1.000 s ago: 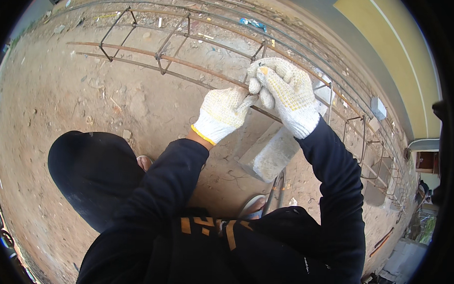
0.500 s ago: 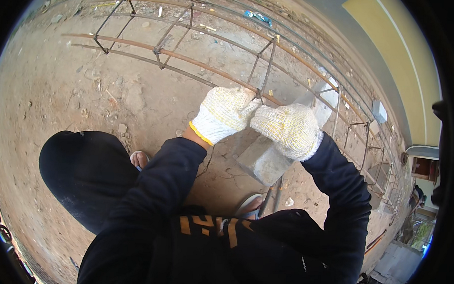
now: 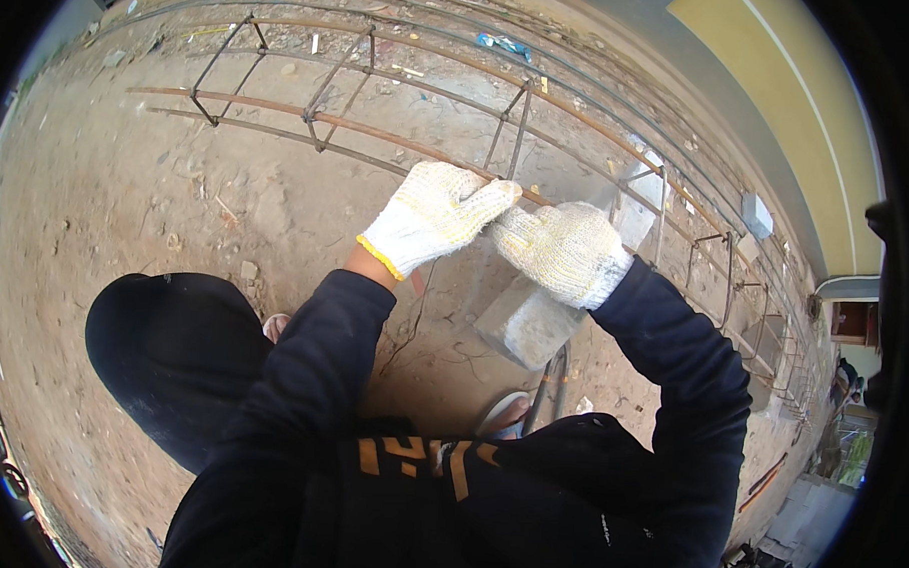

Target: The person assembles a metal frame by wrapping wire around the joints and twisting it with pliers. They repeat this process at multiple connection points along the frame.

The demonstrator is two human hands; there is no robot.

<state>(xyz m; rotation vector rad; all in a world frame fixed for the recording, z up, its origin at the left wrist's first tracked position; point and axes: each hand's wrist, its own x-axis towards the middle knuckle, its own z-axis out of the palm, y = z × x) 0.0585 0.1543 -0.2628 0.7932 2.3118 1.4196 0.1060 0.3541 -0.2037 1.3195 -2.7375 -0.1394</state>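
Observation:
My left hand [image 3: 437, 211], in a white knit glove with a yellow cuff edge, is closed at the near bar of a steel rebar cage [image 3: 419, 148]. Its thumb and fingers point right, beside a joint with a square stirrup [image 3: 518, 136]. Close against its fingertips, my right hand [image 3: 563, 250] is curled in a matching glove. Whatever either hand pinches is hidden by the gloves. Just below the left glove a small reddish strip [image 3: 418, 281] shows; its kind is unclear. Thin dark wire strands [image 3: 402, 344] lie on the dirt below.
A concrete block [image 3: 533, 322] sits below my right hand, and a pale block [image 3: 637, 215] lies under the cage farther right. Dark bars [image 3: 551, 378] run beside my sandalled foot [image 3: 505, 414]. A yellow and grey wall [image 3: 781, 105] rises at right.
Both hands have shifted slightly left in the picture. My left thumb now stretches along over the fingers toward the right hand. A reddish strip has come into sight below the left glove.

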